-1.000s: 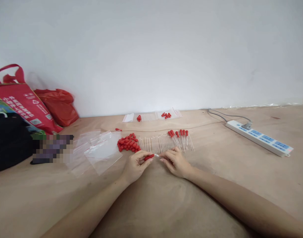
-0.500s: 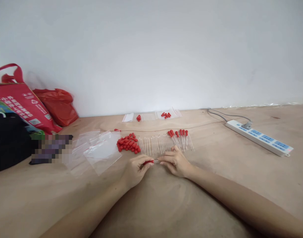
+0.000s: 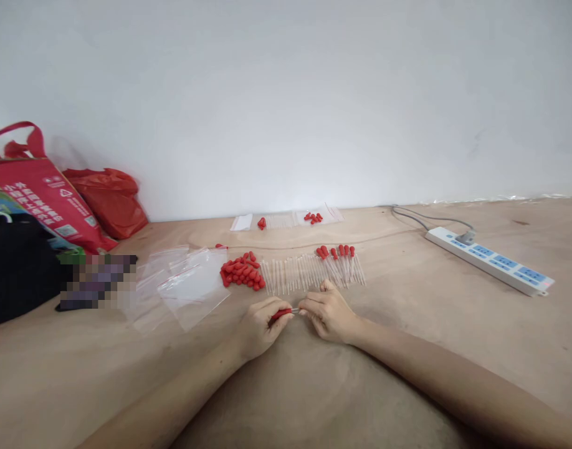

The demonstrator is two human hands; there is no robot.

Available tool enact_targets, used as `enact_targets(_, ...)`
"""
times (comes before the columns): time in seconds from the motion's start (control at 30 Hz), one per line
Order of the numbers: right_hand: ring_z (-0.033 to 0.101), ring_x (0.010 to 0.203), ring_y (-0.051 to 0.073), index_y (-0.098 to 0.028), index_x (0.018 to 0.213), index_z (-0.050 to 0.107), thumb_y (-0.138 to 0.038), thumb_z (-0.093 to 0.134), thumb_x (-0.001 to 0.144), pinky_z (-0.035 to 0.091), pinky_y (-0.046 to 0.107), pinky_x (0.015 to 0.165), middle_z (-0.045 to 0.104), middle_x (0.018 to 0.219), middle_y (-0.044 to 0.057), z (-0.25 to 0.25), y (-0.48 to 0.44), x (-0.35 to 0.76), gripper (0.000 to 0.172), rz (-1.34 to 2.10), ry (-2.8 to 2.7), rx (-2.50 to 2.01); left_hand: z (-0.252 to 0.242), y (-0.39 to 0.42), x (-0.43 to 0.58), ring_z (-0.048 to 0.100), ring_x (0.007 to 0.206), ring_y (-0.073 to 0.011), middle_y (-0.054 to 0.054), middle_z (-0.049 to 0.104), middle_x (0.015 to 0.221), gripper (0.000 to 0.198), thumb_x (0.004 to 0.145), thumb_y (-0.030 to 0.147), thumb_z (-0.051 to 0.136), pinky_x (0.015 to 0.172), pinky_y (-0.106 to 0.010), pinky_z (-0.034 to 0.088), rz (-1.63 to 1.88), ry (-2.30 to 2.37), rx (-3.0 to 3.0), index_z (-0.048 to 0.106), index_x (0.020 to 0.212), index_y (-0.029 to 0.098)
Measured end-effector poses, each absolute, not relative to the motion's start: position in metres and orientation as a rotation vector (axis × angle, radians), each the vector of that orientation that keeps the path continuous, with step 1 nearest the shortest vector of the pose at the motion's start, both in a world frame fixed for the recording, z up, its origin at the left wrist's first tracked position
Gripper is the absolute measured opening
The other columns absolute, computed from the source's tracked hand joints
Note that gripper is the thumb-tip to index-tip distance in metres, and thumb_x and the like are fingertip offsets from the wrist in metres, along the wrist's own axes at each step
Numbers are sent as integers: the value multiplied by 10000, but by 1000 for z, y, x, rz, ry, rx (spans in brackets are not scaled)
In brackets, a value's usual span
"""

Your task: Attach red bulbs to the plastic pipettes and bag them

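My left hand (image 3: 262, 327) is closed on a red rubber dropper bulb (image 3: 280, 314), pinched between thumb and fingers. From the bulb's right end a thin glass tube (image 3: 295, 310) leads to my right hand (image 3: 330, 313), whose fingertips are closed on it and hide most of its length. Beyond my hands lies a row of clear glass tubes (image 3: 286, 274). Several droppers with red bulbs on their tubes (image 3: 342, 251) rest at the row's right end. A heap of loose red bulbs (image 3: 242, 271) sits at its left end.
Clear zip bags (image 3: 192, 287) lie left of the bulbs. Farther back, another bag (image 3: 330, 212) lies by more bulbs and tubes. A white power strip (image 3: 491, 259) with a plugged-in cord is at right. Red bags (image 3: 106, 199) and a black item (image 3: 24, 268) stand at left.
Both hands have shifted slightly toward me, still gripping the bulb and tube. Less of the tube shows between my hands. The things lying on the table look unchanged.
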State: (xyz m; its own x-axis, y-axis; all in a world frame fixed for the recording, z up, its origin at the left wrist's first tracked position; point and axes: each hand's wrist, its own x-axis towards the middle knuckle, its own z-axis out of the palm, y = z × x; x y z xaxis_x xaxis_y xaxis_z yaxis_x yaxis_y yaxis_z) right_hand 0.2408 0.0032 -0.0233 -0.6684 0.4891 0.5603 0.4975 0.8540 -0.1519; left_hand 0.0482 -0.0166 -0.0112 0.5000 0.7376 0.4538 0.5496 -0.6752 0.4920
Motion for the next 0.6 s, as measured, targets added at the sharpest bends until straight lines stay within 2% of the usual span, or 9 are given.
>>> enact_targets(0.23,470,574,113,-159,782,572,-173,335,866,239,288,632,588,665,23,-25,5,237,252,36,-2445,-711,-8,-16,49,564,644,-129,-35,614,716,157,835,231,452,603,-226,444,923,1062,2441,593,799,172)
enact_targets(0.33,493,638,126,-166,824,592,-208,372,873,248,286,630,598,701,32,-19,3,237,229,20,-2457,-767,-9,-12,49,570,659,-130,-34,623,744,153,838,240,459,613,-229,452,942,1077,2415,598,826,177)
enact_targets(0.43,506,718,159,-184,826,617,-247,437,853,265,297,651,603,727,45,-8,6,243,193,-59,-2443,-872,-12,-6,45,571,769,-161,-50,622,831,152,816,257,508,710,-271,460,1059,1110,2462,592,920,184)
enact_targets(0.53,522,732,168,-191,804,632,-249,451,840,310,297,675,610,749,51,4,22,262,193,-40,-2319,-1049,-13,0,36,528,915,-209,-73,589,949,271,783,273,556,830,-346,422,1177,1238,2521,555,1042,192)
enact_targets(0.6,540,705,150,-179,827,631,-241,427,842,350,266,657,622,790,58,10,39,283,214,60,-2148,-1238,-12,4,31,516,919,-217,-71,576,944,255,784,268,546,836,-364,413,1215,1334,2534,558,1027,195)
